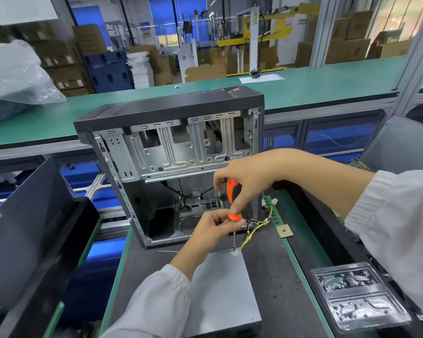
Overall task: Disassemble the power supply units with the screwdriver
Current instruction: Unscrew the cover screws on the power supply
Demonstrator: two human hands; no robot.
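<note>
With my right hand (244, 181) wrapped around the orange screwdriver (233, 198) and my left hand (215, 225) pinching its lower grip, I'm working a screw at the far corner of the power supply unit (220, 289) lying just before the computer case (171, 152); turning it calls for steady downward pressure.

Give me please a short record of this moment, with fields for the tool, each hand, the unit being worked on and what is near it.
tool: orange-and-black screwdriver, upright, tip on the unit's far right corner
right hand: grips the handle from above
left hand: pinches the lower handle where the shaft begins
unit: grey power supply unit, lying flat on the dark mat
wires: yellow and black bundle beyond the unit's far right corner
behind: open computer case, standing upright
right side: clear plastic tray with small parts
</note>
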